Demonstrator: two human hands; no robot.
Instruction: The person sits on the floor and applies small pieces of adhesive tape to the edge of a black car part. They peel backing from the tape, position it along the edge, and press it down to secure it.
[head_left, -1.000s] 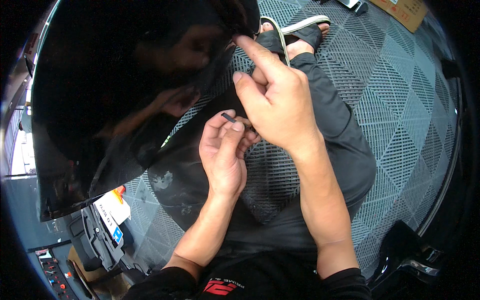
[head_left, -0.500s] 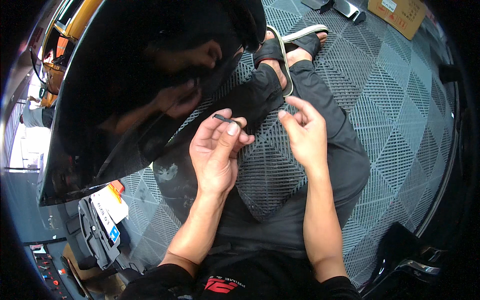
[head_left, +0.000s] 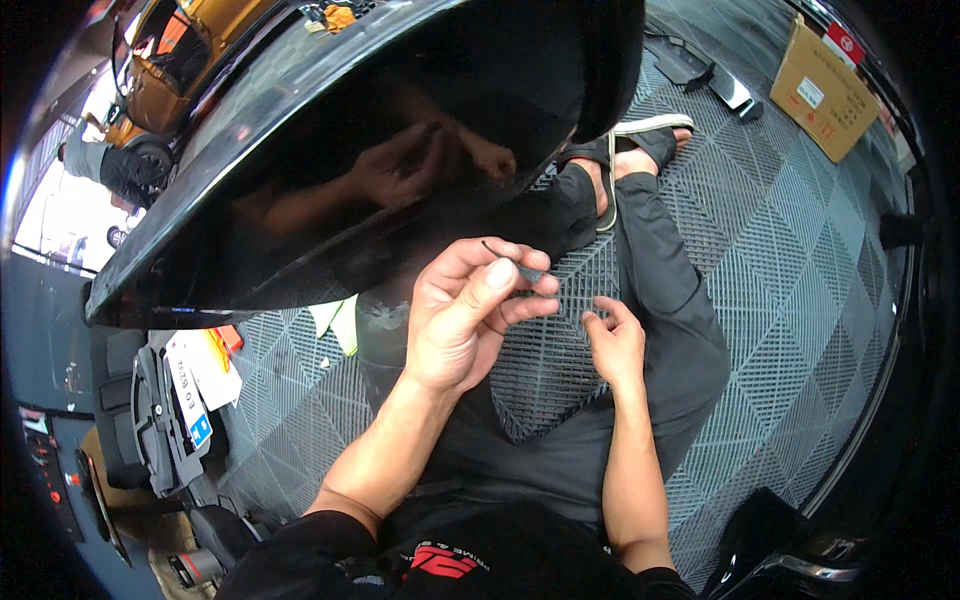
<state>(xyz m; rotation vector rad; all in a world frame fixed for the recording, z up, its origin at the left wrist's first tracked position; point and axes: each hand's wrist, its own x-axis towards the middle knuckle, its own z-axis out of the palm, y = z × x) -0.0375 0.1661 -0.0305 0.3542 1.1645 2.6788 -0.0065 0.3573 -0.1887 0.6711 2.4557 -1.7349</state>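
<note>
My left hand (head_left: 455, 325) is raised above my lap. Its thumb and fingers pinch a small, thin dark strip (head_left: 528, 270), with one slender end sticking up past the thumb. The fingers hide part of the strip, and its exact kind is unclear. My right hand (head_left: 618, 348) hovers lower and to the right, above my leg, its fingers loosely curled and a small gap between thumb and forefinger. Nothing shows in it. Just beyond my left hand a large glossy black car body panel (head_left: 300, 235) reflects both hands.
On the left lie a licence plate (head_left: 187, 395), dark plastic trim (head_left: 150, 420) and a yellow-green cloth (head_left: 340, 322). A cardboard box (head_left: 825, 95) and a dark trim piece (head_left: 690, 65) are at the far right. Grey grid tiles (head_left: 780, 330) cover the floor. Another person (head_left: 120, 170) is far left.
My view has shifted, so the panel appears farther right. My left hand has turned the strip, showing more of it. My right hand has drawn lower, its fingers more curled.
</note>
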